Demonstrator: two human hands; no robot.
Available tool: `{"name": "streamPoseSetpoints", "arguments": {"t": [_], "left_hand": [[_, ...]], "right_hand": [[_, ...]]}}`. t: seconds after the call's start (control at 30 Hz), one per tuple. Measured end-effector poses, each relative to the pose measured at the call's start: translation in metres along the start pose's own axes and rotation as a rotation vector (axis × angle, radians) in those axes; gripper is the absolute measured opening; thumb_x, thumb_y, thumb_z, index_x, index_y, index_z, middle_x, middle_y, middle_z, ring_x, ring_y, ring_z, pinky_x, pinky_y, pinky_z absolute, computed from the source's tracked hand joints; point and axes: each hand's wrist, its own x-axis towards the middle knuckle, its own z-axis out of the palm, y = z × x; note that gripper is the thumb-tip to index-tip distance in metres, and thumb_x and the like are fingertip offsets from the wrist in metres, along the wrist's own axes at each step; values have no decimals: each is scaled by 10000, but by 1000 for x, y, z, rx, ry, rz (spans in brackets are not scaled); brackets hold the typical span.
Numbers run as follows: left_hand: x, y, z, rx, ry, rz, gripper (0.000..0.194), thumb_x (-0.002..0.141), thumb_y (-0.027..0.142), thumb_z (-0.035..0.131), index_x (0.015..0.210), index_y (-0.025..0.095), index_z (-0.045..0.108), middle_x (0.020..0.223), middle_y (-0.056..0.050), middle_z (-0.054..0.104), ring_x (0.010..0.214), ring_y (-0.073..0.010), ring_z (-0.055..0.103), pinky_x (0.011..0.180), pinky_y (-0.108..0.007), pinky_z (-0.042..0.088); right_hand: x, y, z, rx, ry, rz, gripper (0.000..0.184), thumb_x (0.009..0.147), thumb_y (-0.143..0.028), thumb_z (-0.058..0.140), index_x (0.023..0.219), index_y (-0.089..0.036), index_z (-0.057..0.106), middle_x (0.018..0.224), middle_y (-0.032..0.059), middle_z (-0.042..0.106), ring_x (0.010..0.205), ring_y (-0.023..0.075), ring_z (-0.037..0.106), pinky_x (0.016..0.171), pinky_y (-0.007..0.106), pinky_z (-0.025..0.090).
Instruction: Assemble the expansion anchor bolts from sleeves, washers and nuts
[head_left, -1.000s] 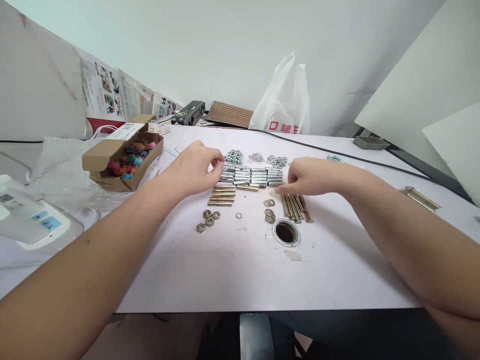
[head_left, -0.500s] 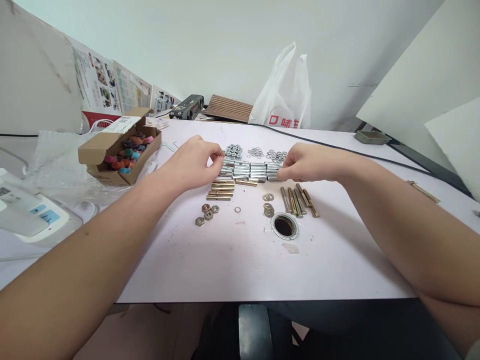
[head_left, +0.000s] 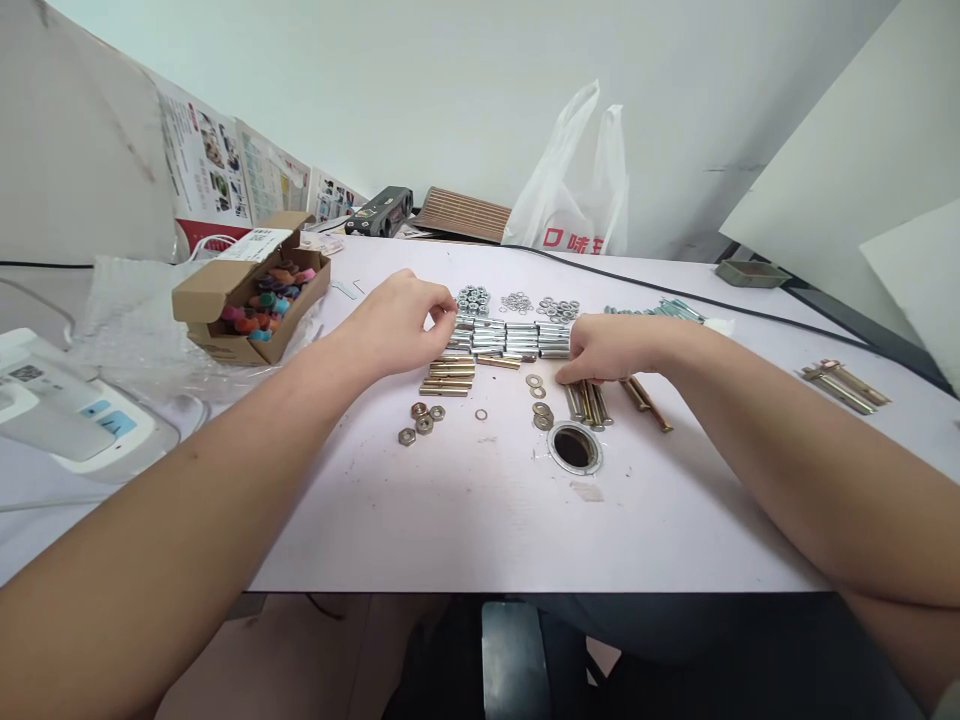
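- While my left hand (head_left: pixel 401 325) was curled by the silver tubes (head_left: pixel 489 338), I couldn't tell if it held any.
- My right hand (head_left: pixel 611 343) bent over gold bolts (head_left: pixel 590 403); I couldn't see its grip.
- Those bolts lay near the round hole (head_left: pixel 574 449).

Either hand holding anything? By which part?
Can't tell: left hand is by the silver rods, right hand over far ends of some bolts; any grip is hidden or unclear.
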Motion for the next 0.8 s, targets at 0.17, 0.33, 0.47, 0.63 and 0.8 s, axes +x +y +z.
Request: {"name": "streamPoseSetpoints", "arguments": {"t": [0.17,0.33,0.47,0.63,0.8], "left_hand": [[-1,1,0,-2,17,9,302,778,234,483,929,194,741,814,-47,717,880,-232,581,774,-358,473],[-2,3,0,-34,22,27,301,764,243,487,921,189,738,819,-47,717,880,-232,585,772,-360,474],[-3,8,-1,-135,-48,57,337,713,222,520,979,207,727,861,-29,719,896,-220,596,791,-341,474],[-6,18,0,-362,-274,86,283,653,201,571,886,216,731,828,-11,698,760,-167,600,634,-261,458],[-5,24,12,-514,-433,25,147,721,306,594,740,179,663,587,20,585,513,-97,493,481,-233,381]], "right_hand": [[-17,3,-17,137,98,49,331,787,-472,569,634,-185,503,573,14,451,465,109,345,455,292,247],[-48,-34,-10,304,368,-263,277,837,-415,517,716,-180,601,535,-15,387,479,94,286,485,279,235],[-48,-65,15,273,529,-522,245,845,-340,491,775,-174,657,503,-29,408,493,90,305,525,269,247],[-32,-67,28,254,540,-588,314,880,-361,469,696,-173,641,473,-46,363,486,82,251,521,266,236],[-41,-46,3,276,452,-505,372,873,-483,514,810,-160,687,525,-22,457,492,75,303,519,268,246]]}}
